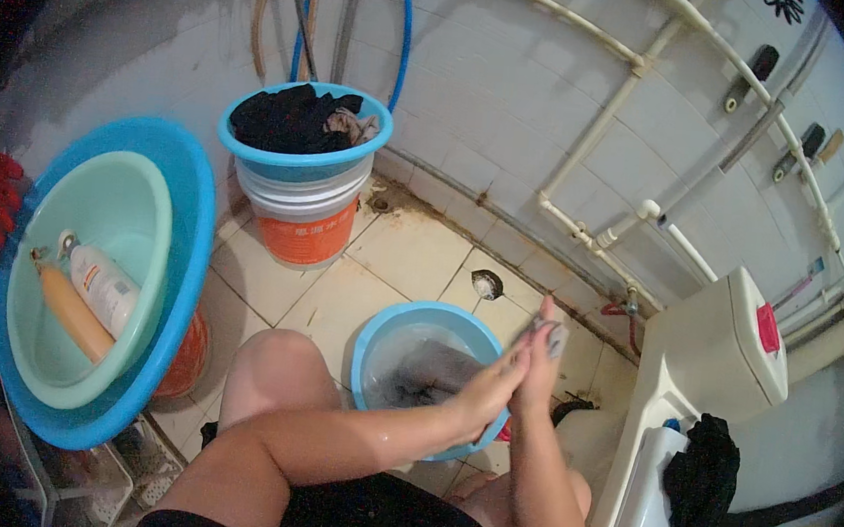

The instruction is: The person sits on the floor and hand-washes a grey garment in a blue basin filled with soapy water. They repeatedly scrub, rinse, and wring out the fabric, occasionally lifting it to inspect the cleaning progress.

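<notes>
My left hand [491, 395] and my right hand [535, 369] press together, palm against palm, above the right rim of a light blue basin [367, 344]. A small grey cloth [557, 338] is squeezed between them, showing at the fingertips. Most of it is hidden, so I cannot tell what kind of garment it is. In the basin, a dark grey cloth [433, 367] lies in cloudy water. The basin sits on the floor in front of my knees.
Left, a pale green basin [155, 270] inside a larger blue basin [197, 194] holds bottles. Ahead, a bucket [304, 238] carries a blue basin [381, 139] with black clothes [289, 116]. Right stands a toilet [706, 339], a black cloth [704, 484] beside it. A floor drain [486, 284] lies near the wall.
</notes>
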The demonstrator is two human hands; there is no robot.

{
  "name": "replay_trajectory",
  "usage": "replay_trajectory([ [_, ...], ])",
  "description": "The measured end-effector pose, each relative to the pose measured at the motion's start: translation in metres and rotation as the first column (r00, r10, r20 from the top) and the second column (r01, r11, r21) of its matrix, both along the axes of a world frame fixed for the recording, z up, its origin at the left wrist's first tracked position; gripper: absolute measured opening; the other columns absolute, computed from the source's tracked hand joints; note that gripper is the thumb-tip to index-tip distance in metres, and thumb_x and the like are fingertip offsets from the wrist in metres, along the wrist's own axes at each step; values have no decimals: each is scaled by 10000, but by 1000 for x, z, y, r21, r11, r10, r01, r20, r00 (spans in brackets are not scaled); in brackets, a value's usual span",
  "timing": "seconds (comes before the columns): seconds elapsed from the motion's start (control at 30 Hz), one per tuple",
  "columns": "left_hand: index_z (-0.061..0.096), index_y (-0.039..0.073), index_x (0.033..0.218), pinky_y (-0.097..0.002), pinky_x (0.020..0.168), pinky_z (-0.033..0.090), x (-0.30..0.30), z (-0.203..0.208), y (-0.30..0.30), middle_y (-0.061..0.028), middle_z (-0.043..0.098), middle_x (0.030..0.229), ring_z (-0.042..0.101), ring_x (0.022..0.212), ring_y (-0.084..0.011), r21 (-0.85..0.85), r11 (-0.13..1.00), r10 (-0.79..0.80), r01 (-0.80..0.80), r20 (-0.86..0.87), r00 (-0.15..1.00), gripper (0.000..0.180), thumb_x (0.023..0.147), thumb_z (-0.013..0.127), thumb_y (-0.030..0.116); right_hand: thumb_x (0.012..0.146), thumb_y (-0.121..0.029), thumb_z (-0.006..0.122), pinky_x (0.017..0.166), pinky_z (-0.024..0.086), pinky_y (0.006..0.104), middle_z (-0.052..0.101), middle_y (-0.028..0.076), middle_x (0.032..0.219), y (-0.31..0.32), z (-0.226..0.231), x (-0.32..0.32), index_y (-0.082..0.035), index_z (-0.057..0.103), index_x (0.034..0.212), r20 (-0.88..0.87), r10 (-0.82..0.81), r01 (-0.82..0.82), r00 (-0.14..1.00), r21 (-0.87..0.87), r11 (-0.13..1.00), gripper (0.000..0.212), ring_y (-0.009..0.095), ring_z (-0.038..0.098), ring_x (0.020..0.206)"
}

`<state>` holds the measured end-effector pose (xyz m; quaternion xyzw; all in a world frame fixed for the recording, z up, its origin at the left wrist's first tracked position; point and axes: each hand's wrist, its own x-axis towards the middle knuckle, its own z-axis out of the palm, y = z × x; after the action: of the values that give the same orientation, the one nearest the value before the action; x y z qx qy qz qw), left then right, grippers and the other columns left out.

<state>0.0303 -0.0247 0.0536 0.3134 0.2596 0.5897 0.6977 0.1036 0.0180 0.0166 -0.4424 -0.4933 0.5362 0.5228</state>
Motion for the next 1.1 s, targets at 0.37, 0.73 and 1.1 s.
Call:
replay_trajectory([
  [0.37,448,72,1246,-336,941,371,-11,4,4,-61,515,1164,488,1056,-182,-322,945,-59,61,16,998,436,939,381,374,940,-350,365,1079,92,365,214,109,1452,-5,27,-1,-75,248,1382,185,55,-83,981,145,986,533,258,122,1344],
  [0.73,251,34,1375,-342,1045,253,-25,17,14,-113,285,1407,310,1265,-206,-236,958,-149,162,70,986,598,937,358,427,945,-317,361,1089,37,404,69,153,1479,-40,51,-15,-69,154,1412,309,67,-168,949,310,936,568,298,7,1367],
  [1.1,233,17,1370,-352,1052,239,-1,-46,35,-111,295,1394,304,1271,-217,186,974,88,-127,204,975,573,954,309,403,938,-326,355,1089,65,398,142,143,1467,5,30,-14,-85,268,1378,135,31,-63,990,240,969,509,280,70,1365],
])
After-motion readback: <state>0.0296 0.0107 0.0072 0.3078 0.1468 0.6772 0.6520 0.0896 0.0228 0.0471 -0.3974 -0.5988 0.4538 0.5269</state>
